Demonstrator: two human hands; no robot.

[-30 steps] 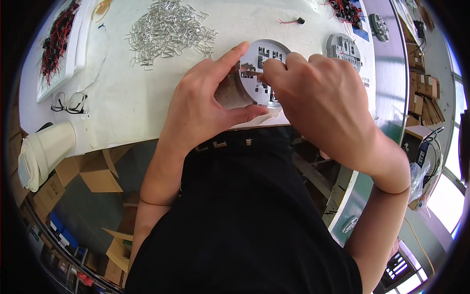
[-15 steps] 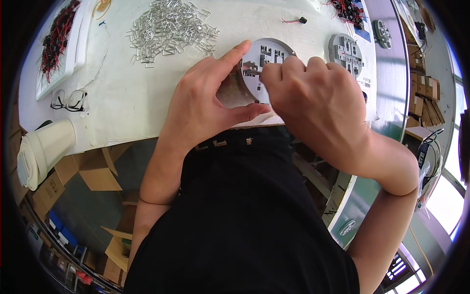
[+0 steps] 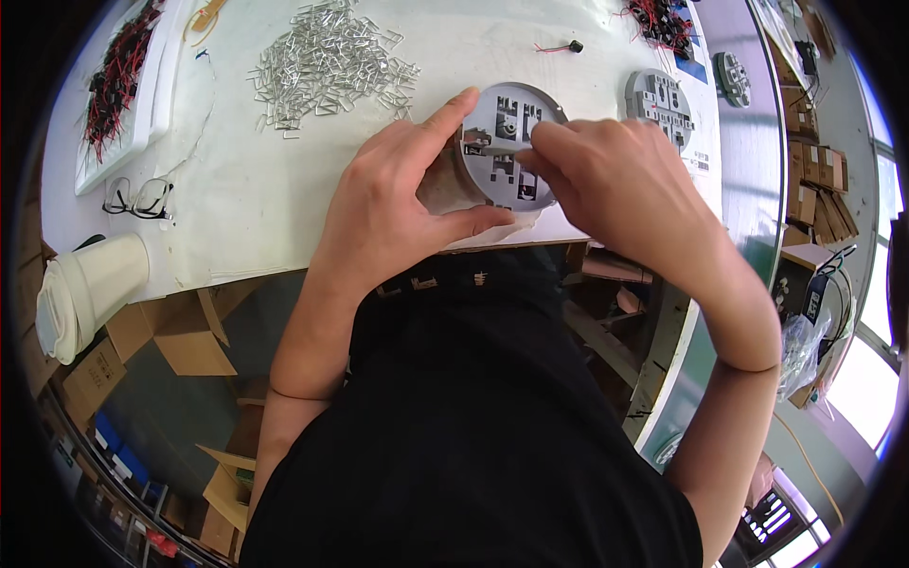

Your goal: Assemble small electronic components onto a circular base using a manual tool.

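Observation:
A round grey plastic housing [image 3: 502, 177] with dark slots and small metal fittings lies on the white table in front of me. My left hand [image 3: 393, 194] grips its left rim, index finger at the far side and thumb at the near side. Over the housing's right part, my right hand [image 3: 620, 175] is closed on a slim metal tool [image 3: 502, 151], whose tip reaches the fittings at the left of the housing. The fingers hide most of the tool, so its exact kind cannot be told.
A heap of bent metal pins [image 3: 327, 71] lies beyond my left hand. A second grey housing [image 3: 660, 106] sits to the right. Black parts with red wires fill a white tray [image 3: 156, 104] at left; more lie far right [image 3: 663, 26]. Glasses [image 3: 137, 197] rest near the left edge.
My right hand has drawn back slightly and its wrist has turned, uncovering more of the housing. My left hand keeps its grip. The view has shifted a little.

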